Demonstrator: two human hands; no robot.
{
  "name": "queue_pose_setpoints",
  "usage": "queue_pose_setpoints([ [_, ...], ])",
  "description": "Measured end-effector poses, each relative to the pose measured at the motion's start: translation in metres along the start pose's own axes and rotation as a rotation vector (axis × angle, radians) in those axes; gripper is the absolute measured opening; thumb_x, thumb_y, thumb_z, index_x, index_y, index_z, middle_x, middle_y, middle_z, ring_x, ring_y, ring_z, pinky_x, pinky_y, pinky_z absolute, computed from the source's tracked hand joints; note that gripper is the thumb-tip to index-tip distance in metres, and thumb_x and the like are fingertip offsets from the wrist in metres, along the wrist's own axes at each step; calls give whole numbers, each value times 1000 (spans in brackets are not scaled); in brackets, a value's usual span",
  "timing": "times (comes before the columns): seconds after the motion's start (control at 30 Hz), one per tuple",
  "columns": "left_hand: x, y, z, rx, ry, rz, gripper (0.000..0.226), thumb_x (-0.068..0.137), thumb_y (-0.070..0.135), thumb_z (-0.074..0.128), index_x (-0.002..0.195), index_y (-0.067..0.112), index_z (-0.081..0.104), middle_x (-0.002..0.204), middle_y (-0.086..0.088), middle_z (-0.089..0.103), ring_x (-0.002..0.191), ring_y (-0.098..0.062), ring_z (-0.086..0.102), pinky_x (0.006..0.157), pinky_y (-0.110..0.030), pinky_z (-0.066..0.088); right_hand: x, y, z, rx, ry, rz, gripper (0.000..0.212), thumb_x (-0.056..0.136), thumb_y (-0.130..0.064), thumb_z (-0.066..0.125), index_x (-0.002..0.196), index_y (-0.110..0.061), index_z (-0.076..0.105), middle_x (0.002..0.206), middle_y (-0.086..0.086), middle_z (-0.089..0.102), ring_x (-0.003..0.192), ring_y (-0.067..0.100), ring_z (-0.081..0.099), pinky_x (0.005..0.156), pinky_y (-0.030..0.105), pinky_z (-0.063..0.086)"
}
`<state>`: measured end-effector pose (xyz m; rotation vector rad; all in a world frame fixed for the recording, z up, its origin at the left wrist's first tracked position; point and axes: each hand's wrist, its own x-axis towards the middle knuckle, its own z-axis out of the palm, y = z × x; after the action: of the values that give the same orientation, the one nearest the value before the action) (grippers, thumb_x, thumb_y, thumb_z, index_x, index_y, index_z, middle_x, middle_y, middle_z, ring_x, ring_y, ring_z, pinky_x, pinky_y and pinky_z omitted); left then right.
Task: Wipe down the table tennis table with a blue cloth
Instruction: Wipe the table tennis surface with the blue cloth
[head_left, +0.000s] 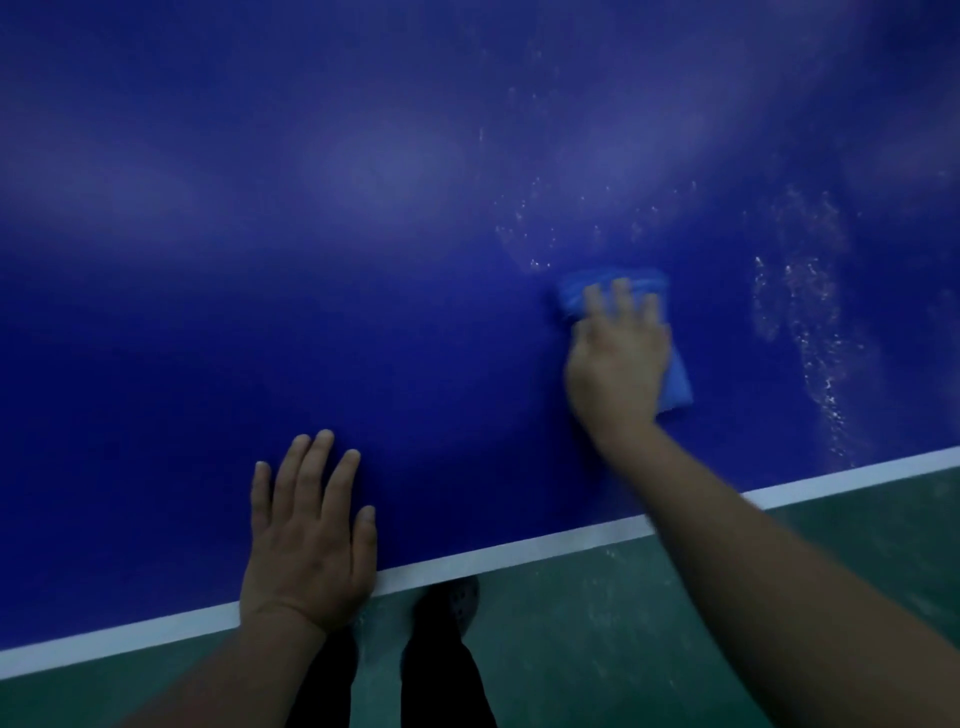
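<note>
Head view: right hand presses blue cloth flat-fingered near the counter's near edge; left hand braces open-palmed; white specks remain unwiped.

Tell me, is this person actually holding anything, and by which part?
Only the blue cloth. The right hand lies on top of its middle, fingers spread, pressing it flat onto the table. The left hand rests flat near the white edge line, holding nothing.

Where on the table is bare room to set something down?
The table is bare beyond the left hand and leftward. Crowded: the right hand pressing the blue cloth, with white specks around.
</note>
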<state>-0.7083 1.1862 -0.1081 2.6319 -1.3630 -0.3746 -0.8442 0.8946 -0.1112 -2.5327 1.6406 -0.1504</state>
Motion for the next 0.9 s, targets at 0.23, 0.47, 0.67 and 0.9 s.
queue_pose_setpoints([
  [0.23,-1,-1,1,3,13,13,61,92,40,32,137,4,52,152,-19,38,145,-33,24,118,-57,10,30,77,-14,-85,-53,-265,47,100,-25,37,144,-11,50,154,18,39,140,45,35,114,55,29],
  [0.47,0,0,-2,-2,-5,2,59,92,40,32,135,5,55,149,-18,43,143,-34,29,119,-56,10,-9,2,2,31,62,111,48,101,-29,41,149,-22,43,159,9,33,147,39,24,116,55,20],
  [0.67,19,-12,-17,-133,113,33,48,89,35,40,118,6,65,127,-13,59,124,-34,50,112,-58,29,11,26,-1,-65,-43,-162,47,101,-25,43,147,-19,46,158,11,36,143,42,30,110,57,30],
  [0.9,142,-39,-42,-104,197,74,46,90,31,40,119,5,63,129,-13,57,126,-32,49,114,-55,26,12,3,-3,-26,0,64,50,99,-27,37,148,-20,44,159,11,33,145,42,26,113,59,24],
])
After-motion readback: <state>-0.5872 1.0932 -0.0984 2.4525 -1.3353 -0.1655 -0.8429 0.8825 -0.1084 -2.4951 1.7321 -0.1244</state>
